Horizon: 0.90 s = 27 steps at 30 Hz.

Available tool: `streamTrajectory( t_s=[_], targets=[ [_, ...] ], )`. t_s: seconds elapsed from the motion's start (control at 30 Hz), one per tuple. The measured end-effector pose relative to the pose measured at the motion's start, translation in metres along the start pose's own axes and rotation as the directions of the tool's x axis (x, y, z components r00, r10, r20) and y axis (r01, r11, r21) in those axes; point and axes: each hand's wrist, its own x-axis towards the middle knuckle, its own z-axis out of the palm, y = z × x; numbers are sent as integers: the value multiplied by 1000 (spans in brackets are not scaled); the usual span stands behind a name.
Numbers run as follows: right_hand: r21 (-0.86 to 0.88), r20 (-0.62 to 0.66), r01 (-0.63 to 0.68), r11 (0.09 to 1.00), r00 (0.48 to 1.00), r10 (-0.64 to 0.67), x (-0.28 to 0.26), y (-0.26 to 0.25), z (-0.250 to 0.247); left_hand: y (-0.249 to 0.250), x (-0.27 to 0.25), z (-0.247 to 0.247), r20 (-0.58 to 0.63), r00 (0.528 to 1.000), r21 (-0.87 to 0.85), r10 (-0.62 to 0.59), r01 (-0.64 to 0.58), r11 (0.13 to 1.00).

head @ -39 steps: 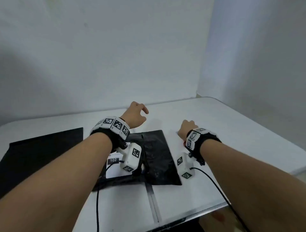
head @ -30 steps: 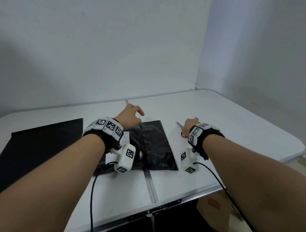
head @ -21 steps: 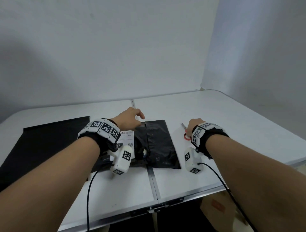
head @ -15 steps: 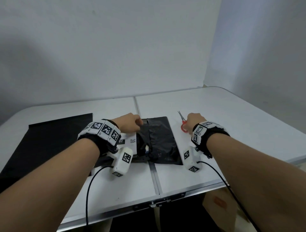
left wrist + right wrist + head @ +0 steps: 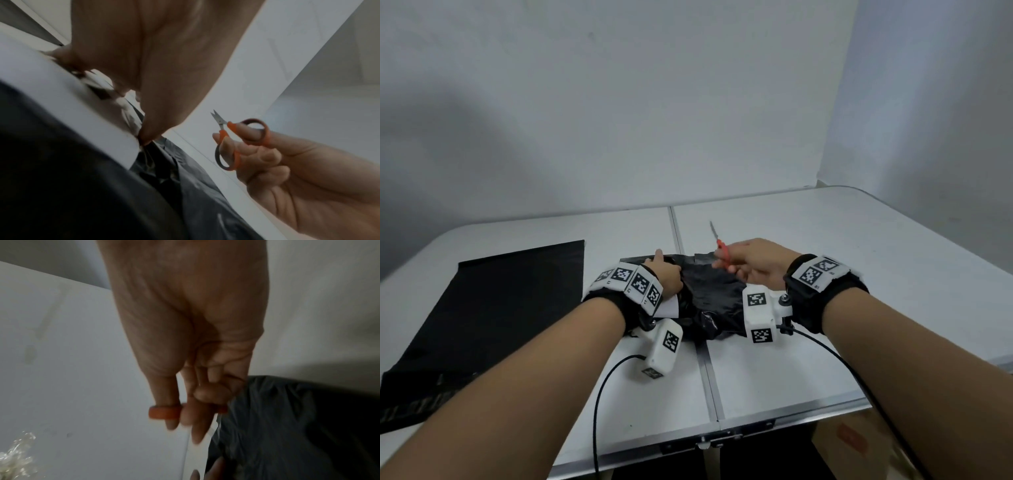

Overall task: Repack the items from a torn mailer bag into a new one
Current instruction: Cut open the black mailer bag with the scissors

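At the centre of the head view, the torn mailer bag [image 5: 710,291] lies crumpled on the white table [image 5: 825,246], a white label [image 5: 669,306] showing at its left edge beside the wrist band. Half a second ago the right hand [image 5: 755,265] was only reaching the scissors [image 5: 720,248] on the tabletop to the right of the bag; now it has lifted them and brought them leftwards over the bag's far edge, blade pointing up and away. From the left wrist view, the thumb sits through one orange loop and the fingers [image 5: 265,157] curl through the other, so the hand is gripping the scissors, with the blades nearly closed. The left hand [image 5: 666,275] has meanwhile settled on the bag near its far left corner; its fingertips [image 5: 147,138] pinch a fold of black film, which rises in a wrinkle towards them.

That shift suggests the tool pickup is over and the cutting step is about to begin, with the left hand tensioning the film. The contents are still inside, hidden by the film. In the left of the frame, the new mailer bag [image 5: 493,315] lies flat and untouched, well apart from both hands, so the repacking proper has not started.
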Motion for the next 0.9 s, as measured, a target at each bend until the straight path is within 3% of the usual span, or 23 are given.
streamTrajectory(
  t_s=[0.17, 0.3, 0.43, 0.53, 0.7, 0.8, 0.9],
  targets=[
    [-27, 185, -126, 992, 974, 129, -1, 8, 6, 6, 1, -8, -60, 998, -138, 33, -41, 990],
    [-68, 242, -261, 963, 932, 270, -5, 15, 5, 6, -9, -14, -155, 982, -156, 110, -134, 979],
    [-41, 233, -257, 966, 937, 259, -8, 15, 7, 12, -23, -5, -79, 988, -121, 132, -141, 983],
    [0, 258, -258, 966, 933, 250, -14, 16, 12, 13, -28, 3, -90, 987, -92, 130, -139, 986],
    [28, 264, -240, 970, 938, 224, -30, 26, 16, 4, -35, 3, -109, 982, -216, 155, -175, 960],
    [21, 315, -265, 964, 917, 245, -38, 29, 14, -1, -34, 11, -139, 985, -305, 105, -144, 942],
    [41, 374, -284, 958, 894, 249, -41, 28, 12, -3, -31, 15, -191, 979, -469, 75, -158, 869]
  ],
)
